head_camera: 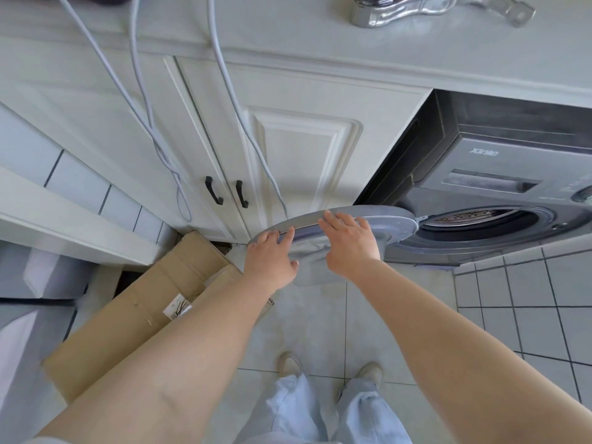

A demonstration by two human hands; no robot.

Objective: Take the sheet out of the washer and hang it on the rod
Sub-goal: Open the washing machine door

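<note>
Your left hand (270,259): it rested on the edge of the washer door (378,221), fingers laid fairly straight over the rim, thumb below; nothing was gripped in it.

Your right hand (349,243): it lay flat on top of the same door, just beside the left, fingers extended toward the cabinet; it too held nothing.

Washer door: round, grey, swung wide open to the left of the drum mouth, hinged at its right side and standing out over the floor.

Washer (499,174): dark grey front-loader set under the counter at right. The drum (471,217) showed a perforated metal wall through the opening.

Sheet: not visible anywhere; whether it lay inside the drum could not be told from this angle.

Cabinet (298,149): white panelled doors to the left of the washer, with two black handles (226,193) side by side.

Cables (141,100): pale grey, hanging down from the counter across the cabinet front.

Counter (320,33): white, carrying a shiny metal object (403,9) at the top edge.

Cardboard box (144,302): flattened, lying on the floor at lower left, partly beneath your left forearm.

Floor (528,315): pale tiles with dark grout; your shoes (330,366) and light blue trousers showed at the bottom.
</note>
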